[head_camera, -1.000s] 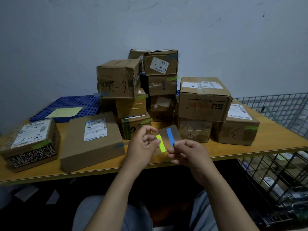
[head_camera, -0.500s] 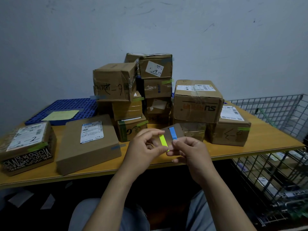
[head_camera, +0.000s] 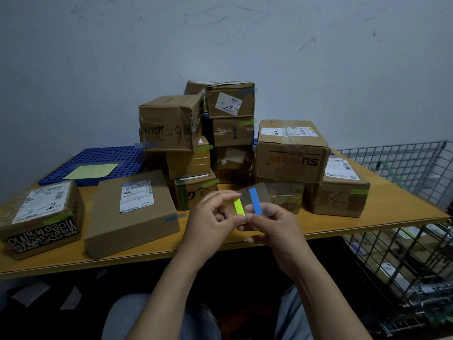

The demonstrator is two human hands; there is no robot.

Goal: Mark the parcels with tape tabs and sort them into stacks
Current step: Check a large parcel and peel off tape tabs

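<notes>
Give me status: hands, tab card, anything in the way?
Left hand and right hand both pinch the tab card, over the table front edge. Yellow-green tab and blue tab on the card. Flat parcel nearest, nothing in the way.

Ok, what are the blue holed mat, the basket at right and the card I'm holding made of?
Blue mat: probably moulded plastic, matt, with regular round holes. Basket: metal wire, a thin crossed grid, dull grey. Card: thin stiff sheet, brownish; cardboard or tinted plastic, I cannot tell.
</notes>
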